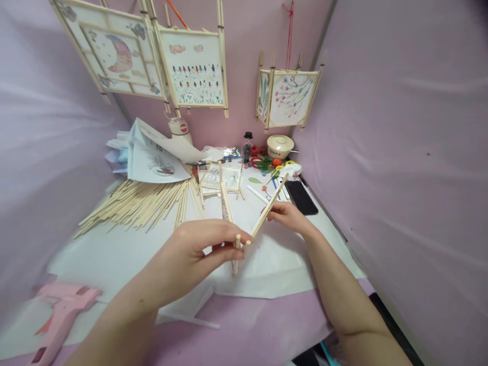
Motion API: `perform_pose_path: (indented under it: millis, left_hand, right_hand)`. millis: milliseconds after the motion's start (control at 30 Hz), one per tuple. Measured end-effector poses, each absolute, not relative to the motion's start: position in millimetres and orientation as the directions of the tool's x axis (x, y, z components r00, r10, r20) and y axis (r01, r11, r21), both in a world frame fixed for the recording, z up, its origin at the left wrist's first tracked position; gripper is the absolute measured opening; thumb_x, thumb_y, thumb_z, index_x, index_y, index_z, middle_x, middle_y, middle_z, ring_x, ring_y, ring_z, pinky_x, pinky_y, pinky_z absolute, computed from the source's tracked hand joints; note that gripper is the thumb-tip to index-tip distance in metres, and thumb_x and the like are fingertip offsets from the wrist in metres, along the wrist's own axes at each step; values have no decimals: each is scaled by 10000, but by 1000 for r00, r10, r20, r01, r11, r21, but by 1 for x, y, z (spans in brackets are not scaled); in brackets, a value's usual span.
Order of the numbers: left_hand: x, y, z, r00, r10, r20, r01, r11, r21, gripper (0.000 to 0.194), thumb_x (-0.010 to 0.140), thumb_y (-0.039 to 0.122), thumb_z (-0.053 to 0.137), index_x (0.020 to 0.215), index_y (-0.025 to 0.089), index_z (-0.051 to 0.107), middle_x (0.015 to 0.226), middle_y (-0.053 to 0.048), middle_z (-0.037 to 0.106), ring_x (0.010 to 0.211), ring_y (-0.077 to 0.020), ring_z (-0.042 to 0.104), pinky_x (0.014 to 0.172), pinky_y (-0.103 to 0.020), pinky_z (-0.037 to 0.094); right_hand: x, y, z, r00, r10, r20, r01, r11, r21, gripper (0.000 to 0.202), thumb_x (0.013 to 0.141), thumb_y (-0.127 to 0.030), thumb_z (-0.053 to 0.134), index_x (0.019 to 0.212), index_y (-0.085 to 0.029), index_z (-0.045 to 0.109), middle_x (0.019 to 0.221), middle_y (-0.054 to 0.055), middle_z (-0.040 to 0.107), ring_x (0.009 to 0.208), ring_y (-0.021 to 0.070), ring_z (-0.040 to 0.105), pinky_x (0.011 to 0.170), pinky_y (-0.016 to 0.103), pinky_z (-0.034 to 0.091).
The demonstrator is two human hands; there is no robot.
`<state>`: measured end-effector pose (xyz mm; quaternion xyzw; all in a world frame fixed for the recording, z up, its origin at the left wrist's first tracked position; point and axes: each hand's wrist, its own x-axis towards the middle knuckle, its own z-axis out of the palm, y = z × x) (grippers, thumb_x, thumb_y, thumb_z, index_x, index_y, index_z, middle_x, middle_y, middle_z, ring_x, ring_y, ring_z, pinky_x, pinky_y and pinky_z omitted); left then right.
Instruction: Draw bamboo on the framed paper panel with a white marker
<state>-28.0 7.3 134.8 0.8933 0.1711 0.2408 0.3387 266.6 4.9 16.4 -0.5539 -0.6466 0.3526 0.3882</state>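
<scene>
Two narrow stick-edged panels meet in a V above the white table covering. My left hand [213,246] pinches the near corner, where stick ends poke out between thumb and fingers. One panel [225,203] runs away from that corner, seen nearly edge-on. The other panel [270,206] slants up to the right, and my right hand [284,214] is closed on its outer side, its fingertips partly hidden behind it. Beyond them a small framed drawing [224,178] lies flat on the table.
Loose wooden sticks [141,203] fan out at left, below papers [156,157]. A pink glue gun [63,310] lies front left. A phone [301,197], lidded bowl [280,146] and small bottle [247,147] stand or lie at back right. Lanterns [292,99] hang above.
</scene>
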Motion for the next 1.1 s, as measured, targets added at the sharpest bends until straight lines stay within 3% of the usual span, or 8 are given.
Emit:
perform_pose_path:
  millis: [433, 833, 933, 1000, 1033, 1100]
  left_hand:
    - [-35, 8, 138, 857, 403, 320, 129, -770, 625, 228, 923, 153, 587, 1071, 310, 661, 937, 46, 706, 837, -89, 651, 698, -171, 485]
    - [-30, 4, 138, 880, 401, 253, 103, -682, 724, 166, 939, 229, 556, 998, 261, 708, 887, -22, 713, 789, -137, 659, 730, -233, 534]
    - [-29, 3, 140, 878, 419, 233, 117, -658, 744, 170, 941, 234, 537, 952, 249, 706, 882, -33, 712, 804, -145, 661, 735, -238, 543]
    - [-31, 3, 142, 875, 426, 229, 136, -671, 729, 182, 942, 235, 523, 930, 246, 704, 889, -39, 716, 818, -154, 668, 733, -238, 548]
    - [-32, 4, 144, 871, 431, 235, 146, -685, 714, 183, 940, 238, 522, 921, 248, 703, 890, -37, 719, 818, -156, 673, 728, -233, 551]
    - [-36, 7, 147, 865, 436, 249, 168, -718, 675, 172, 933, 240, 527, 914, 261, 698, 892, -19, 723, 810, -150, 682, 709, -210, 552]
  right_hand:
    - [255, 4, 15, -124, 987, 100, 398, 142, -906, 155, 833, -274, 585, 813, -162, 690, 721, -3, 632, 677, 131, 573, 652, 247, 429]
    - [237, 6, 14, -30, 990, 140, 432, 140, -891, 181, 839, -289, 584, 769, -152, 681, 687, 0, 628, 638, 125, 542, 628, 251, 418]
    - [245, 5, 17, -92, 987, 132, 417, 158, -895, 185, 832, -293, 600, 933, -177, 704, 893, 37, 697, 744, 142, 605, 696, 265, 468]
    - [262, 4, 18, -87, 989, 118, 447, 145, -883, 410, 797, -316, 658, 1198, -234, 635, 1219, 74, 647, 933, 171, 634, 796, 292, 496]
    - [272, 4, 18, -16, 993, 114, 490, 107, -865, 546, 773, -331, 689, 1300, -256, 567, 1345, 91, 575, 1044, 195, 616, 851, 314, 496]
    - [295, 4, 14, 248, 953, 172, 665, -39, -746, 614, 797, -386, 672, 1368, -232, 506, 1417, 120, 510, 1223, 246, 528, 992, 376, 437]
